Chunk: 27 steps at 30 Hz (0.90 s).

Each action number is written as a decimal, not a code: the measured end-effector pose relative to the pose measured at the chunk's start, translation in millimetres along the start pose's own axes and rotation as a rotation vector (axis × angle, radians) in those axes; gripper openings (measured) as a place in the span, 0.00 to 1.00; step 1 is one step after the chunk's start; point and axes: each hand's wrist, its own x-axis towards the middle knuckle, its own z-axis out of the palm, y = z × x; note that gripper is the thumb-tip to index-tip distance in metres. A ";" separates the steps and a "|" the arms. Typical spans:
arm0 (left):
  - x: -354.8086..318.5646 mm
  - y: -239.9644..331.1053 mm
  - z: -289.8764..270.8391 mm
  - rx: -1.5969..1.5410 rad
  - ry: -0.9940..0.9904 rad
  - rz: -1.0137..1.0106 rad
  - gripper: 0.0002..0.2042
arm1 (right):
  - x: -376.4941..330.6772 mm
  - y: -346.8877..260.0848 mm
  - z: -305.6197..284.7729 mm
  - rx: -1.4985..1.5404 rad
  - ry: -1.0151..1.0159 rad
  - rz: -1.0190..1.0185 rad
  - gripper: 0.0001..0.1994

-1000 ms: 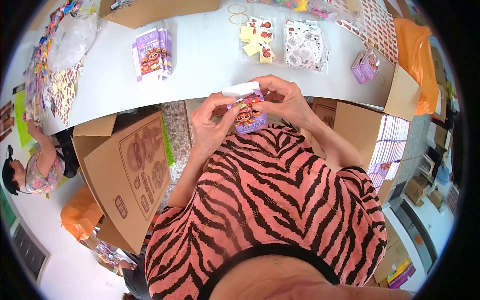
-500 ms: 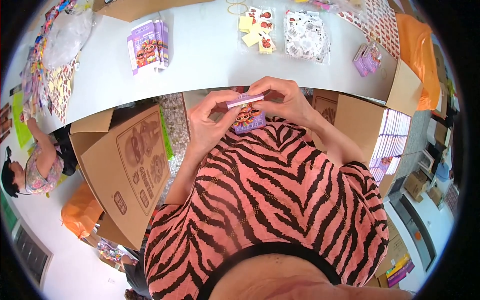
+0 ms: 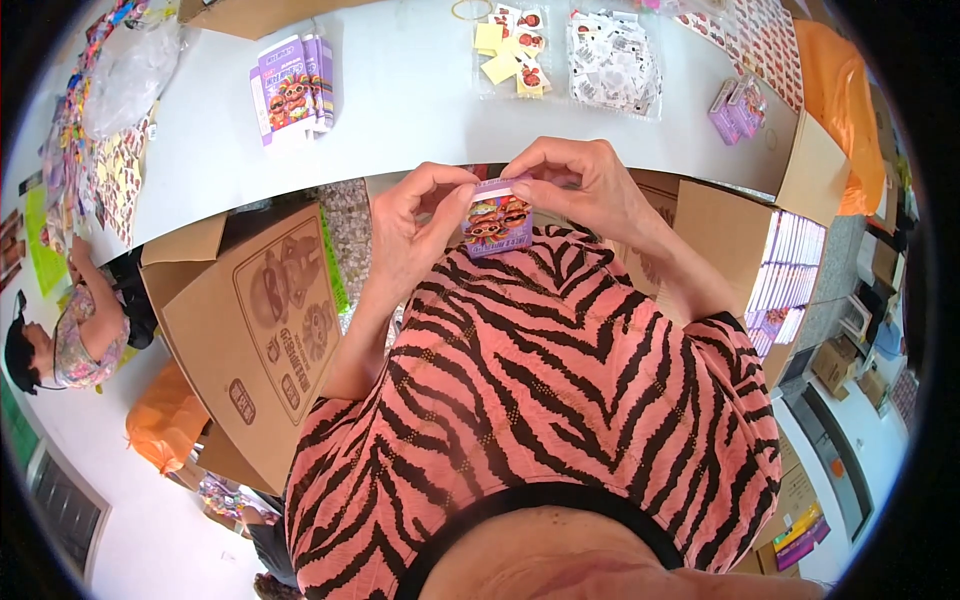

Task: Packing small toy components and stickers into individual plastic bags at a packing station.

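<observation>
A small purple printed box (image 3: 499,224) is held upright against my striped top, just below the table's near edge. My left hand (image 3: 420,215) pinches the upper left corner of its flap end between thumb and fingers. At the upper right corner, my right hand (image 3: 575,190) grips the same box, its thumb laid across the flap. The flap looks folded down toward the box front. Flat purple cartons (image 3: 292,88) lie in a stack on the table to the left. Two filled purple boxes (image 3: 737,108) stand at the right.
On the white table (image 3: 400,90) lie a bag of cards with yellow slips (image 3: 515,55) and a bag of white packets (image 3: 614,65). Large brown cartons flank me, one at left (image 3: 260,340) and one at right (image 3: 700,235) holding rows of boxes (image 3: 788,265). A co-worker (image 3: 85,330) is at far left.
Both hands have risen slightly toward the table with the box. Its top flap, earlier standing out as a strip, now lies nearly level with the box front, which shows more fully.
</observation>
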 end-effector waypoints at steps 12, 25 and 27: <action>8.6 6.7 -2.2 0.033 -0.068 -0.015 0.04 | -0.4 9.2 0.6 -0.038 0.029 -0.050 0.05; 23.1 -0.4 -13.6 0.005 -0.237 -0.071 0.03 | -0.3 25.1 -3.5 -0.285 0.035 -0.349 0.08; 27.4 1.2 -15.3 0.017 -0.267 -0.087 0.03 | 0.8 23.6 -4.7 -0.361 0.031 -0.354 0.08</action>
